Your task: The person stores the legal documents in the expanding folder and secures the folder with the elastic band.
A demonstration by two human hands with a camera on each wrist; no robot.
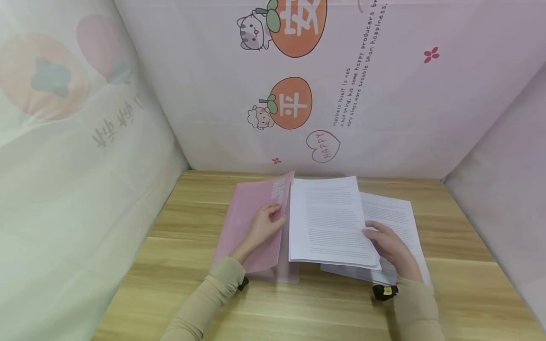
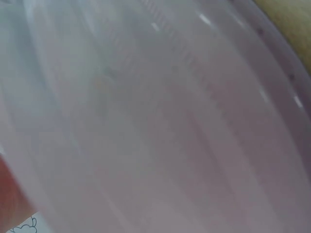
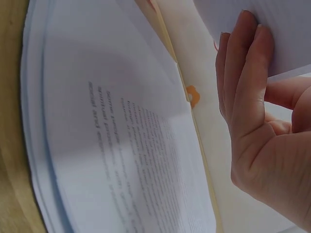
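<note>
My left hand (image 1: 265, 224) pinches the right-hand edge of the raised cover of a pink folder (image 1: 247, 203), thumb and fingers at that edge. In the left wrist view the pale pink plastic (image 2: 160, 126) fills nearly the whole frame, blurred. Just right of the folder, my right hand (image 1: 390, 244) grips a few printed sheets (image 1: 330, 222) by their right edge, held up at a tilt. The right wrist view shows its thumb and fingers (image 3: 250, 73) on either side of these sheets. Under and behind that hand lies a second stack of printed paper (image 1: 394, 213) on the table.
The wooden table (image 1: 170, 284) has a printed cloth wall (image 1: 213, 118) along its back edge and pale cloth on both sides. A black wrist camera (image 1: 385, 291) sits by the right sleeve, over the near edge of the lower stack.
</note>
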